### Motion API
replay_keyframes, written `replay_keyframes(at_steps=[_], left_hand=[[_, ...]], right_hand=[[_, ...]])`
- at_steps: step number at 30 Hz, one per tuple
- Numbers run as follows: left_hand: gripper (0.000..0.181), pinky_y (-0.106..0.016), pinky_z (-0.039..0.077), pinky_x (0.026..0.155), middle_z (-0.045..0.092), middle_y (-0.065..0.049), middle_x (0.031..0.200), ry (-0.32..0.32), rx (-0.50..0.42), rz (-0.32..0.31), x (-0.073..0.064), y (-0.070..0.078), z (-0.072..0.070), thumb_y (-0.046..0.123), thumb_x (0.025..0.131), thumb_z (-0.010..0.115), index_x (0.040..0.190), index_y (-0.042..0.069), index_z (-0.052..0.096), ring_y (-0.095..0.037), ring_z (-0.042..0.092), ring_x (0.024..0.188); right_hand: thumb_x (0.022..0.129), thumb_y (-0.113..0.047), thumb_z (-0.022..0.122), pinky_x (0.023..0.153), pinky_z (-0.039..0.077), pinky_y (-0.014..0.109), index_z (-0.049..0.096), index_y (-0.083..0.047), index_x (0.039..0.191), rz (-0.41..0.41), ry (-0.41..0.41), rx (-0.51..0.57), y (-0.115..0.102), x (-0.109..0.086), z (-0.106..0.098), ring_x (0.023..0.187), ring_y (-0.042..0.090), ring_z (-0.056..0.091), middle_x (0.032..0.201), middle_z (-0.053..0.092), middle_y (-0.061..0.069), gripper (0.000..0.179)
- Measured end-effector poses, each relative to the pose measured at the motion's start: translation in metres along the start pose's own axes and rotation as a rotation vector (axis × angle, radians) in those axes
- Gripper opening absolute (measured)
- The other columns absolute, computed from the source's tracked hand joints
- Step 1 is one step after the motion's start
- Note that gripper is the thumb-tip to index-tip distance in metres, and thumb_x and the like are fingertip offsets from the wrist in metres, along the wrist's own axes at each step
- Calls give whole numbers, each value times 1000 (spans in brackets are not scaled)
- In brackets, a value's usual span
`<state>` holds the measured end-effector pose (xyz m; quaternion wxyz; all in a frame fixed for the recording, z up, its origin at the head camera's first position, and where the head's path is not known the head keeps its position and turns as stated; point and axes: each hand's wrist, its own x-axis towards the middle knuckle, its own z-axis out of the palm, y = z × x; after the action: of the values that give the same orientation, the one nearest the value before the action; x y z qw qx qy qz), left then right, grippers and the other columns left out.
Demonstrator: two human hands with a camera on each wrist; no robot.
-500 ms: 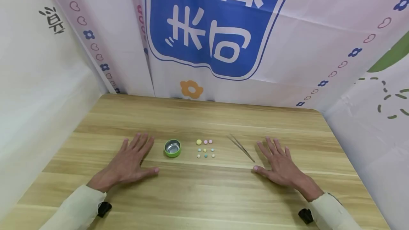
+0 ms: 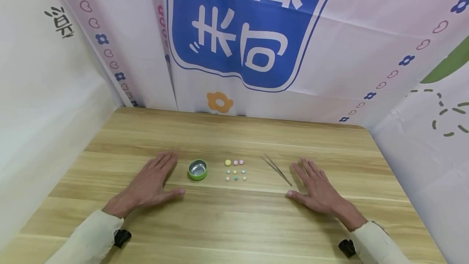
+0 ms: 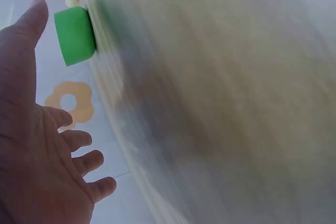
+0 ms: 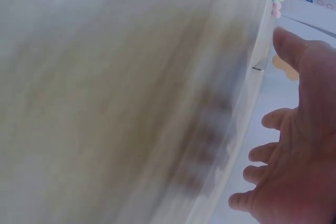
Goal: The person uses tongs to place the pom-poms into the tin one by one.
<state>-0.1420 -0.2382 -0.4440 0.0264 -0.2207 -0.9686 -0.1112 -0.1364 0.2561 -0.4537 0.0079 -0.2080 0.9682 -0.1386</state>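
My left hand [image 2: 148, 184] is spread low over the table, palm down, with its fingers straight and holding nothing. Just right of it stands a small round green tin [image 2: 198, 170] with a shiny metal inside; its green wall [image 3: 75, 35] also shows in the left wrist view. Several small pastel balls [image 2: 235, 172], yellow, pink, blue and white, lie in three short rows at the middle. Metal tweezers [image 2: 277, 169] lie slantwise to their right. My right hand [image 2: 319, 190] is beside the tweezers, fingers extended and thumb near their lower end, holding nothing.
The wood-grain table [image 2: 234, 223] carries all these things. Printed cloth [image 2: 311, 101] hangs behind its far edge, with more white cloth [image 2: 47, 105] at the left and at the right. A black strap piece [image 2: 122, 238] sits below the left sleeve.
Both hands have shifted slightly inward, and their fingers have drawn a little closer together. The tin, the balls and the tweezers stay where they were.
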Motion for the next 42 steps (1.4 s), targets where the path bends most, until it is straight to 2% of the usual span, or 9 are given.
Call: replay_keyframes(at_steps=[3,7,17,24,33,42], left_hand=[[105,-60,26,115,28,-25,158,19,-10,16,3,0,-1,68,83,63,152,-3,28,-45,27,144],[106,-58,25,117,26,-24,159,5,-50,2,5,2,-1,67,83,64,153,-3,26,-44,26,145],[107,-60,31,114,27,-23,159,-29,-168,-46,7,7,1,65,82,67,155,0,22,-44,30,143],[101,-60,36,110,36,-23,154,-22,-190,-62,11,12,2,59,83,69,152,0,27,-44,37,140],[100,-61,37,109,39,-24,152,-19,-229,-65,15,18,4,57,82,72,152,1,30,-44,39,138],[98,-60,36,110,41,-25,150,-17,-274,-50,22,25,7,50,81,77,150,-1,31,-44,40,138]], right_hand=[[92,-55,60,111,25,70,32,-3,152,-11,13,3,-1,3,-1,145,49,23,158,23,29,84],[91,-55,62,115,25,62,33,-3,152,-15,28,18,-2,7,-1,145,47,26,156,27,30,85],[89,-55,65,109,35,64,36,-6,151,9,36,74,-8,10,4,140,45,33,152,34,26,85],[87,-53,67,107,38,60,39,-6,149,26,59,74,-12,13,5,135,42,39,145,43,24,82],[87,-47,70,97,47,54,44,-6,145,56,88,135,-20,16,10,123,36,49,135,50,20,76],[89,-39,71,84,51,45,55,-3,135,83,153,155,-25,21,13,102,26,57,119,59,15,60]])
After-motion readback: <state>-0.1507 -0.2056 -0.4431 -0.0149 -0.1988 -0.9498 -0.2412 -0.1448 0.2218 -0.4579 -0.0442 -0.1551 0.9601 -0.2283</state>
